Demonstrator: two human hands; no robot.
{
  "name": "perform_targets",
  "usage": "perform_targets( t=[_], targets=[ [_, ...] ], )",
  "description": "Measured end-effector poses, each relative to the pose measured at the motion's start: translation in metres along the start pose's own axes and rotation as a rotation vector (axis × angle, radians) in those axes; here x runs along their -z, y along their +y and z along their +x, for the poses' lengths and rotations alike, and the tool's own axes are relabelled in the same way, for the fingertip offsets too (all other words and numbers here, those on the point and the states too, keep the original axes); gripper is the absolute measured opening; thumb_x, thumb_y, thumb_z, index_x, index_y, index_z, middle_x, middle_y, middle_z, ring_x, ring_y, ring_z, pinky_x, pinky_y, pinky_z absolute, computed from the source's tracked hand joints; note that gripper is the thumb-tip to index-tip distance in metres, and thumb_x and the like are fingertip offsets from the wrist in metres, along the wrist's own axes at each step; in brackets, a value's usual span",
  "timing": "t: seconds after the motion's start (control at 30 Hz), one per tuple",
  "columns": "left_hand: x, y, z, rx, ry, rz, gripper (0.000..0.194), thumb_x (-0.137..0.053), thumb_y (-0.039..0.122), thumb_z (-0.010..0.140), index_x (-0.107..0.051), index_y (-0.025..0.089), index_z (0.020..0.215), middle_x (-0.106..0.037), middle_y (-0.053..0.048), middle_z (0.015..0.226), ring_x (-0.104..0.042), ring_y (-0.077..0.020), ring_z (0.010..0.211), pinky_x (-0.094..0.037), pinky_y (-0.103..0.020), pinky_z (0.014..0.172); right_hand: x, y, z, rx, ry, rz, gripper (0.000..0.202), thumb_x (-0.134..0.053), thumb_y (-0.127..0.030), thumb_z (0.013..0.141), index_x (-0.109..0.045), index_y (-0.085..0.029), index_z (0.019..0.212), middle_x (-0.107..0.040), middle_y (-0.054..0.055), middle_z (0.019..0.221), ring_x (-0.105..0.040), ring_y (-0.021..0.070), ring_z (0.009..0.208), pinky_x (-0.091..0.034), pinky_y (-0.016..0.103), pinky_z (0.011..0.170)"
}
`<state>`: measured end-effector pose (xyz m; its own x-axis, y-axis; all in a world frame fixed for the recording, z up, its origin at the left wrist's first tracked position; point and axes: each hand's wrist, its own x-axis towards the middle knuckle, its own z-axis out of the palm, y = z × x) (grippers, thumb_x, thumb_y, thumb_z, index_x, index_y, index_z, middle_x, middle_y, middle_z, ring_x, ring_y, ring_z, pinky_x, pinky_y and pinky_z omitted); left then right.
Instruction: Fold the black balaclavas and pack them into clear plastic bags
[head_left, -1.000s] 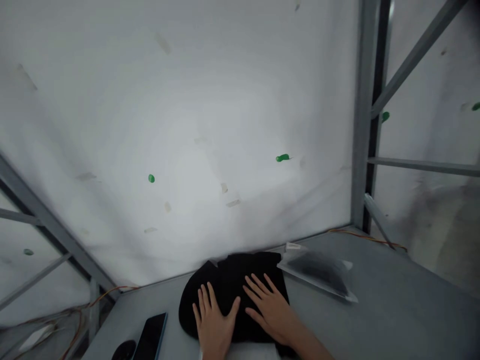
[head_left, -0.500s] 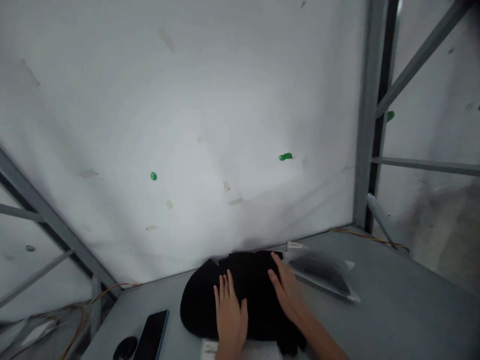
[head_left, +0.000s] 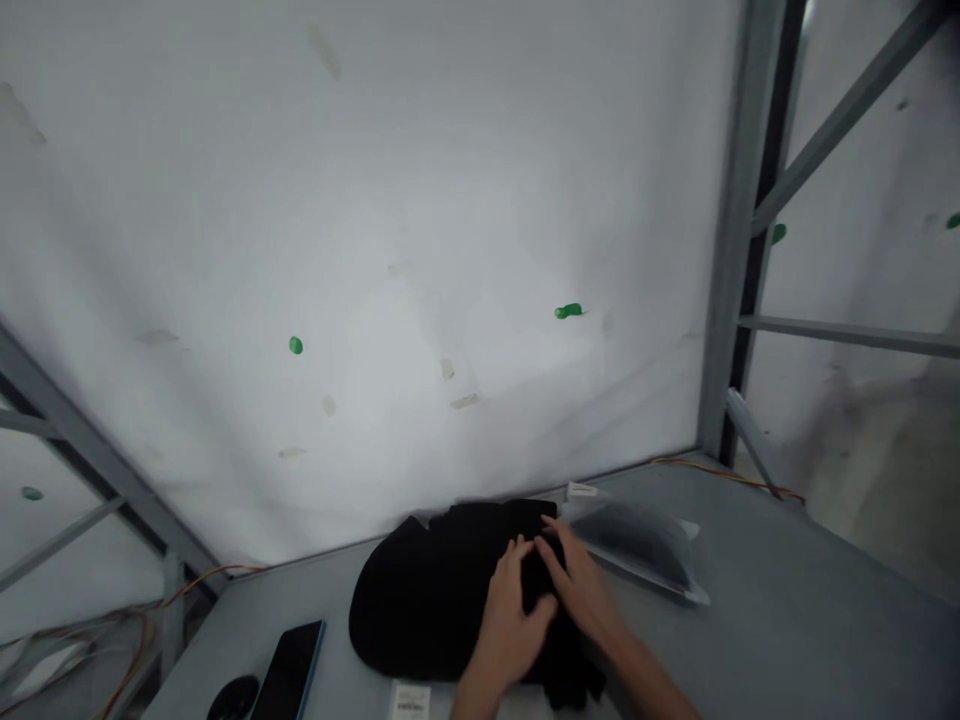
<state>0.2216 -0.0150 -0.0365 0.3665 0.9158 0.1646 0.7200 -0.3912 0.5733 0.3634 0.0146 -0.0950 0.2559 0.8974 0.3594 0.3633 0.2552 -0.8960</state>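
A black cloth item [head_left: 420, 600] lies spread on the grey table against the white wall. My left hand [head_left: 514, 620] rests on its right part, thumb apart from the fingers. Close beside it, my right hand [head_left: 581, 585] touches the cloth near its right edge, with thumb and fingers apart. The fingertips of both hands nearly meet. To the right lies a clear plastic bag [head_left: 637, 540] with something dark inside. A white label [head_left: 411, 700] shows under the front edge of the cloth.
A phone [head_left: 291, 668] and a round black object [head_left: 234, 697] lie at the front left of the grey table [head_left: 757, 600]. Metal frame posts [head_left: 739, 230] stand at both sides. Thin wires [head_left: 720, 470] run along the back edge.
My left hand has moved right across the cloth, up to my right hand. My right hand has stayed near the right edge. The view has shifted slightly.
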Motion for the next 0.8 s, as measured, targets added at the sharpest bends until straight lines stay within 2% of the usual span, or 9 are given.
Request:
perform_targets(
  t=[0.07, 0.17, 0.27, 0.37, 0.53, 0.6, 0.67, 0.73, 0.8],
  targets=[
    [0.014, -0.010, 0.000, 0.159, 0.103, -0.016, 0.051, -0.043, 0.031, 0.090, -0.050, 0.015, 0.137, -0.047, -0.014, 0.149, -0.037, -0.0255, 0.143, -0.029, -0.043, 0.118, 0.000, 0.000, -0.001, 0.016, -0.059, -0.043, 0.048, -0.046, -0.049, 0.092, -0.054, -0.020, 0.130, -0.063, 0.013, 0.129, -0.058, 0.0280, 0.121, -0.043, 0.048, 0.107],
    [0.021, -0.021, 0.000, 0.320, 0.191, 0.078, 0.051, -0.052, 0.048, 0.086, -0.063, 0.011, 0.120, -0.053, -0.021, 0.142, -0.032, -0.0357, 0.144, -0.022, -0.053, 0.118, 0.002, -0.002, -0.002, 0.009, -0.116, -0.051, 0.051, -0.053, -0.049, 0.089, -0.052, -0.021, 0.132, -0.062, 0.012, 0.131, -0.057, 0.0279, 0.122, -0.043, 0.048, 0.107],
    [0.016, -0.021, 0.000, 0.254, 0.199, -0.101, 0.045, -0.059, 0.050, 0.082, -0.067, 0.014, 0.109, -0.057, -0.020, 0.138, -0.036, -0.0347, 0.142, -0.024, -0.048, 0.118, 0.006, -0.008, 0.000, -0.006, -0.123, -0.015, 0.056, -0.062, -0.049, 0.083, -0.053, -0.021, 0.130, -0.061, 0.012, 0.131, -0.056, 0.0290, 0.123, -0.042, 0.049, 0.107],
    [0.008, -0.013, 0.003, 0.229, 0.210, -0.501, 0.051, -0.063, 0.051, 0.082, -0.060, 0.018, 0.120, -0.063, -0.017, 0.130, -0.052, -0.0309, 0.130, -0.037, -0.043, 0.111, 0.011, -0.019, 0.002, 0.006, -0.072, 0.084, 0.050, -0.061, -0.047, 0.084, -0.055, -0.022, 0.128, -0.063, 0.010, 0.130, -0.057, 0.0285, 0.123, -0.042, 0.048, 0.108],
    [0.007, 0.002, 0.007, 0.404, 0.199, -1.098, 0.074, -0.084, 0.051, 0.064, -0.053, 0.020, 0.123, -0.070, -0.015, 0.118, -0.066, -0.0289, 0.111, -0.050, -0.038, 0.096, 0.015, -0.038, -0.002, 0.041, -0.043, 0.287, 0.047, -0.060, -0.046, 0.088, -0.054, -0.026, 0.130, -0.062, 0.008, 0.130, -0.056, 0.0269, 0.123, -0.043, 0.045, 0.107],
    [0.014, 0.004, 0.005, 0.474, 0.129, -1.197, 0.074, -0.089, 0.045, 0.058, -0.059, 0.017, 0.119, -0.071, -0.015, 0.116, -0.066, -0.0310, 0.110, -0.051, -0.039, 0.096, 0.012, -0.040, -0.005, 0.045, -0.046, 0.329, 0.049, -0.062, -0.045, 0.087, -0.053, -0.027, 0.131, -0.063, 0.008, 0.127, -0.057, 0.0261, 0.121, -0.041, 0.045, 0.108],
    [0.024, 0.004, -0.001, 0.459, 0.079, -1.219, 0.069, -0.090, 0.039, 0.057, -0.063, 0.015, 0.116, -0.072, -0.015, 0.116, -0.066, -0.0326, 0.112, -0.050, -0.040, 0.099, 0.007, -0.040, -0.006, 0.008, -0.032, 0.347, 0.055, -0.068, -0.044, 0.082, -0.052, -0.026, 0.131, -0.064, 0.008, 0.125, -0.057, 0.0264, 0.120, -0.040, 0.046, 0.109],
    [0.034, 0.005, -0.007, 0.416, 0.115, -1.197, 0.066, -0.089, 0.033, 0.059, -0.064, 0.016, 0.117, -0.072, -0.014, 0.117, -0.065, -0.0322, 0.113, -0.048, -0.041, 0.101, 0.003, -0.040, -0.006, -0.083, -0.008, 0.372, 0.067, -0.076, -0.045, 0.072, -0.052, -0.025, 0.131, -0.064, 0.008, 0.124, -0.057, 0.0282, 0.121, -0.039, 0.048, 0.109],
    [0.041, 0.005, -0.011, 0.378, 0.189, -1.173, 0.066, -0.088, 0.031, 0.061, -0.062, 0.019, 0.121, -0.071, -0.012, 0.119, -0.065, -0.0307, 0.113, -0.047, -0.041, 0.102, 0.000, -0.043, -0.008, -0.212, -0.060, 0.462, 0.071, -0.081, -0.046, 0.066, -0.056, -0.024, 0.129, -0.066, 0.009, 0.122, -0.058, 0.0298, 0.120, -0.041, 0.049, 0.107]
  ],
)
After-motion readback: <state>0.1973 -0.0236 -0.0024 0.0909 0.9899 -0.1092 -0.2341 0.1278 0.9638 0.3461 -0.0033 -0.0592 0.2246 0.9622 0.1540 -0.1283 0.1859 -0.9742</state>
